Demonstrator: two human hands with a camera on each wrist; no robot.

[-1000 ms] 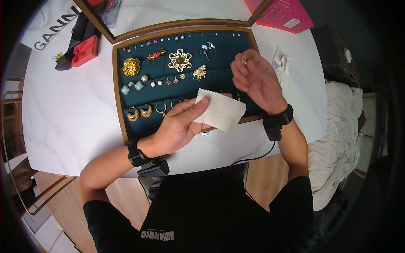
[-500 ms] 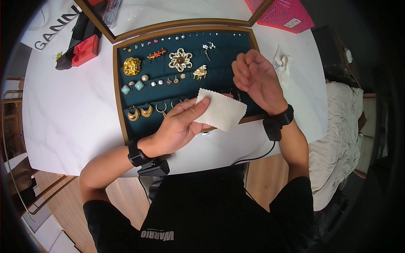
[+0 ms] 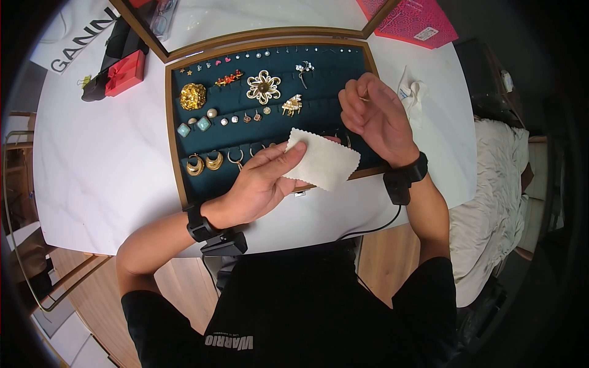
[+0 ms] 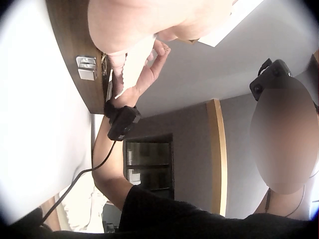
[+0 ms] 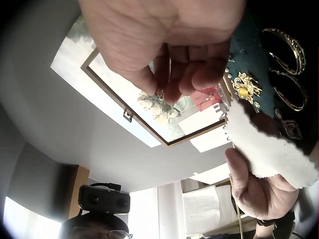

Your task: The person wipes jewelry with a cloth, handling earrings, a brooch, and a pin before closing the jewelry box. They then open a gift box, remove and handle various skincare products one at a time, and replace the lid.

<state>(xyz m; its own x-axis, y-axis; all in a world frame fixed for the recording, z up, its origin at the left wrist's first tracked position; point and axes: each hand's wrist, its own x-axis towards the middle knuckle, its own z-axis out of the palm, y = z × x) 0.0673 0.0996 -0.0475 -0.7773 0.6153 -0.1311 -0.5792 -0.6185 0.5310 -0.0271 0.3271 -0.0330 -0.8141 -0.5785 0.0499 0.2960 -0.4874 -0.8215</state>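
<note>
**White cloth held over the jewellery tray**

The white cloth [image 3: 323, 159] has zigzag edges. It sits in the middle of the head view, just above the front edge of the jewellery tray [image 3: 173, 132]. The left hand [image 3: 261, 184] pinches it at one corner, thumb on top.

The right hand [image 3: 377, 116] is a little to the right and higher up, over the right side of the tray. Its fingers are curled in close together. In the right wrist view the fingertips [image 5: 172, 89] seem to pinch something tiny, but it is too small to tell what.

The tray is dark green inside with a brown wood rim. It holds a gold flower brooch [image 3: 263, 86], a round gold brooch [image 3: 192, 96] and gold hoop earrings [image 3: 205, 163].

In the upper left lies a white bag [image 3: 67, 46] with big black letters "GANN", and a small red box [image 3: 125, 73] beside it. A pink book [image 3: 414, 19] lies in the upper right. At the bottom, the person's black shirt [image 3: 294, 313] says "WARRIO", seen upside down.
</note>
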